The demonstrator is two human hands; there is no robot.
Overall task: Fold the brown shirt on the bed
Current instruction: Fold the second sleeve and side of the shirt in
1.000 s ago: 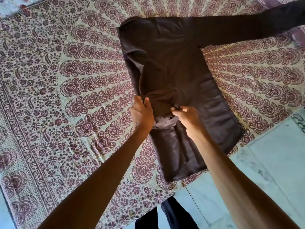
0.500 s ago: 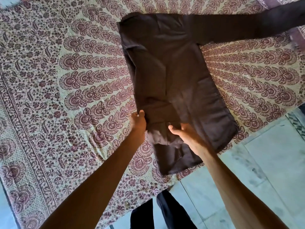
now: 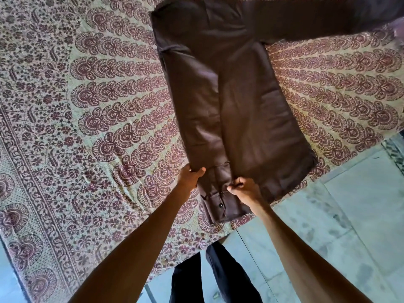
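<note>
Head view: the brown shirt (image 3: 240, 101) lies flat on the bed (image 3: 98, 106), smooth matte cloth over a cream sheet printed with maroon paisley fans. Its left side is folded inward as a long panel, ending in a buttoned cuff (image 3: 220, 206); the other sleeve (image 3: 317, 18) stretches out to the right. The left hand (image 3: 191, 179) grips the folded edge, fingers curled. The right hand (image 3: 244, 190) pinches the panel just above the cuff.
</note>
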